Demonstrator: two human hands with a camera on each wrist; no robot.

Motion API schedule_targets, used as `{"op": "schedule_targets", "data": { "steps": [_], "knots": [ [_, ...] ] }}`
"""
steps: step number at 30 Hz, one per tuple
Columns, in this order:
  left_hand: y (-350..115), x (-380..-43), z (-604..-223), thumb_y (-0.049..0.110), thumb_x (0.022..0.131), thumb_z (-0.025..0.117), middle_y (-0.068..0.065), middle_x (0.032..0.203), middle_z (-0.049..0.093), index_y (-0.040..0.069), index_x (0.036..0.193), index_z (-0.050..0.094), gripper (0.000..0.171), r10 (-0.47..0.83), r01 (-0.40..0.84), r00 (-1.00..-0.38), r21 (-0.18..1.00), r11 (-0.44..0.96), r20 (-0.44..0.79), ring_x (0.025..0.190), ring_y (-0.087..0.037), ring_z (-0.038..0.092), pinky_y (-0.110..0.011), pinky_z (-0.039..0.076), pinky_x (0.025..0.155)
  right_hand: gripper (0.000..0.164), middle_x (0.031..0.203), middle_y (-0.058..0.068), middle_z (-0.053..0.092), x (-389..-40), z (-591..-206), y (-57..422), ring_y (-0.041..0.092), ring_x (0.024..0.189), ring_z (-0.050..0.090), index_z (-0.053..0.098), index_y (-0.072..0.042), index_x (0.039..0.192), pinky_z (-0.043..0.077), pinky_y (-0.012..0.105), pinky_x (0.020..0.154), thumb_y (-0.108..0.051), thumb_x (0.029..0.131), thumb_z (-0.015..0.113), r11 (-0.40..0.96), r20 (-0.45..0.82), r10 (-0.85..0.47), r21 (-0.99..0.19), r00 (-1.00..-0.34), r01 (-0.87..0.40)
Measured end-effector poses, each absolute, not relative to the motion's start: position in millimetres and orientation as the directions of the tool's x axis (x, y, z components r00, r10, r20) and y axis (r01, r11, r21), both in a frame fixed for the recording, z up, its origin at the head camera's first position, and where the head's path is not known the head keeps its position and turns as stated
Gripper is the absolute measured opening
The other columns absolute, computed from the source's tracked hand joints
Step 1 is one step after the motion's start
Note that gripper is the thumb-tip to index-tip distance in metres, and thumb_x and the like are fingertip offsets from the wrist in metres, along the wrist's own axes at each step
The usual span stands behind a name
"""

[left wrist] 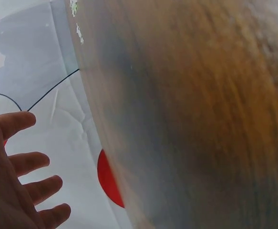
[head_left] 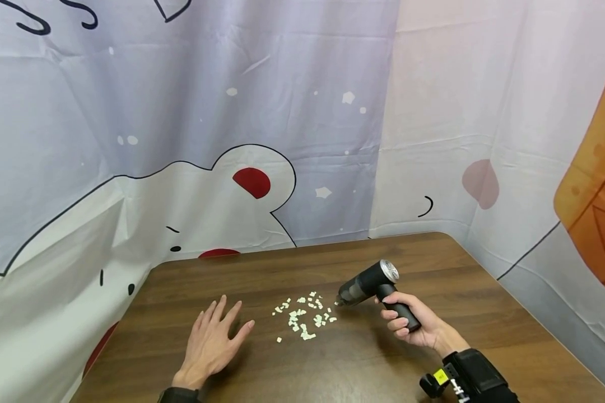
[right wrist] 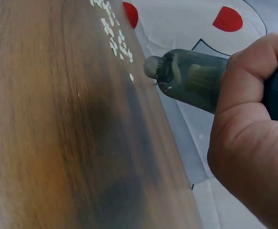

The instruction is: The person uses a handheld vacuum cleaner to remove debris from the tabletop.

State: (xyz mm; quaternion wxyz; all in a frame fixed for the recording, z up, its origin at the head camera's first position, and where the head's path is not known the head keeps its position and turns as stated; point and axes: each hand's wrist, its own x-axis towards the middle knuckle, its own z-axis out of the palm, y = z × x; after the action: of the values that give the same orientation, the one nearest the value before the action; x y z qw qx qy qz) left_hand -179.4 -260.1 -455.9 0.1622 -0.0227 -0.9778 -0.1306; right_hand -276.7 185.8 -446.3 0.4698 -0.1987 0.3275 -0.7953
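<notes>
My right hand [head_left: 414, 320] grips the handle of a black handheld vacuum cleaner [head_left: 365, 284], whose nozzle points down and left. In the right wrist view its clear dust cup [right wrist: 193, 76] shows, with the nozzle tip close to the scraps. Small pale paper scraps [head_left: 302, 317] lie scattered on the wooden table, several of them in little clumps. To the left of them my left hand [head_left: 209, 342] hovers palm down with fingers spread, holding nothing. The same left hand [left wrist: 15, 176] appears in the left wrist view with its fingers apart.
The brown wooden table [head_left: 252, 274] has a rounded far right corner. Behind it hangs a printed cloth backdrop [head_left: 322, 123] with cartoon shapes, which also runs down the left and right sides. A black wrist strap [head_left: 476, 372] sits on the right forearm.
</notes>
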Motion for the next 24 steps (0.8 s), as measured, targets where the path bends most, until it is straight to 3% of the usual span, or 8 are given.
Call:
{"op": "schedule_targets", "data": {
  "steps": [24],
  "knots": [
    [-263.3, -175.9, -457.4, 0.065, 0.098, 0.05, -0.025, 0.155, 0.041, 0.016, 0.146, 0.057, 0.069, -0.027, 0.054, -0.956, 0.264, 0.963, 0.291, 0.143, -0.047, 0.037, -0.066, 0.027, 0.115, 0.025, 0.075, -0.007, 0.041, -283.0, -451.6, 176.2, -0.001, 0.059, 0.032, 0.045, -0.011, 0.117, 0.041, 0.012, 0.053, -0.018, 0.106, 0.024, -0.329, -0.093, -0.847, -0.682, -0.523, 0.653]
  ]
}}
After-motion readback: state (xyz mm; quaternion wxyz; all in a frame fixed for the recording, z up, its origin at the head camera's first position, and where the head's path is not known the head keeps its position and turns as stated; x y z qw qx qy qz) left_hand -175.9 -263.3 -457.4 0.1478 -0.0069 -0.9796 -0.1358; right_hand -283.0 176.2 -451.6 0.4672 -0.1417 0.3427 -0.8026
